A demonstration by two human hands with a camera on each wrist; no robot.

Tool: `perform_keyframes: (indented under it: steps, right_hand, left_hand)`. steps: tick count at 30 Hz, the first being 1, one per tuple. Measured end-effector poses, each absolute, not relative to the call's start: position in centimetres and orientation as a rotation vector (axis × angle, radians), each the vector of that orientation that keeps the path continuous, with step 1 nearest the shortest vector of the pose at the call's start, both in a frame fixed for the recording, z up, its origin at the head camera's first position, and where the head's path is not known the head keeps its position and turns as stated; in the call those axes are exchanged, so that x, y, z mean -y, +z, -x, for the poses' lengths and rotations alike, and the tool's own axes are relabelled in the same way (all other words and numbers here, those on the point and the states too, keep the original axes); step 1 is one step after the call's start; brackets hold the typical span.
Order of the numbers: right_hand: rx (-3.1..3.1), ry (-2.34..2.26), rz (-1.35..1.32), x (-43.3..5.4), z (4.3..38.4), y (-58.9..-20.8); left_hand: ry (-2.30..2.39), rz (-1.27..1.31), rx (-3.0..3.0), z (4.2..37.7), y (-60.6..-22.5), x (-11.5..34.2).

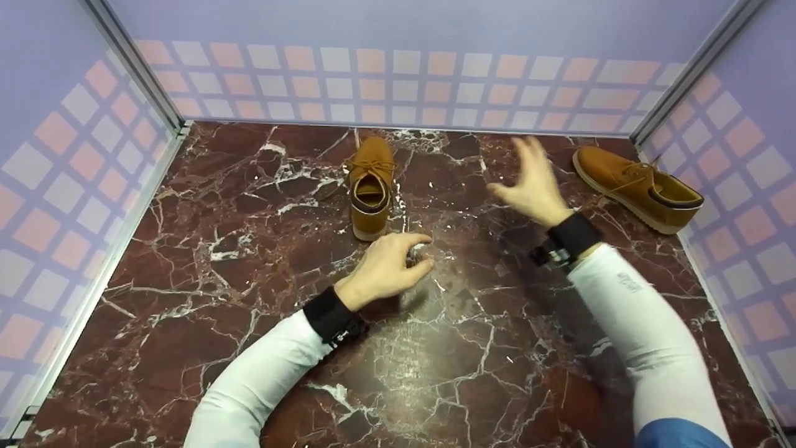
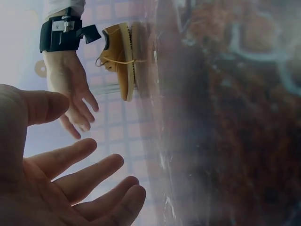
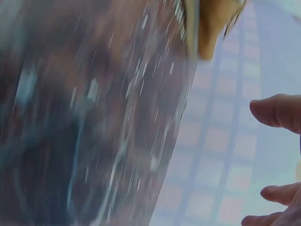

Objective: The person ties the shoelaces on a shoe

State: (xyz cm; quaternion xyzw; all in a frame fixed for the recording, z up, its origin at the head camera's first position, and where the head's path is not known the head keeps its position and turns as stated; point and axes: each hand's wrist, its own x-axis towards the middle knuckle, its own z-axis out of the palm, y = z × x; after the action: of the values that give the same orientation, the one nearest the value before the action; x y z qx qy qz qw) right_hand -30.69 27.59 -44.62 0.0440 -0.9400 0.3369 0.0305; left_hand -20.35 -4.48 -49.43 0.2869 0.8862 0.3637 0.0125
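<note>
Brown lace-up shoes [image 1: 375, 151] [image 1: 612, 175] stand apart, presumably steadied by their soles [image 2: 130, 70], needing nothing from our relaxed, empty hands [image 1: 387, 264] [image 1: 533, 186].

- Glossy dark-red surface [image 1: 217, 305], veined white like marble.
- 1 brown lace-up shoe [image 1: 372, 211] on it, toe toward the far edge.
- 1 matching shoe [image 1: 634, 188], sole down, near the far right corner.

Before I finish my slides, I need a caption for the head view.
Left hand near one brown shoe, right hand closer to the other shoe, both empty.
</note>
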Motion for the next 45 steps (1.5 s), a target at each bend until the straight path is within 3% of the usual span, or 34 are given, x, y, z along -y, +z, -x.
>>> perform_keyframes:
  steps: [14,25,33,45]
  right_hand:
    - [2.925,0.729,0.209,-40.4,31.6,-43.7]
    - [2.963,0.509,0.398,-50.0,29.7,-45.2]
    - [3.122,0.411,0.480,-53.0,27.8,-46.4]
    - [3.160,0.206,0.422,-54.3,28.8,-48.0]
  left_hand:
    - [1.025,-0.892,-2.724,19.9,-50.1,3.6]
    - [1.006,-0.823,-2.666,19.5,-50.3,3.4]
    - [0.908,-0.837,-2.661,19.7,-50.2,2.5]
    - [0.839,-0.833,-2.658,19.9,-50.3,1.1]
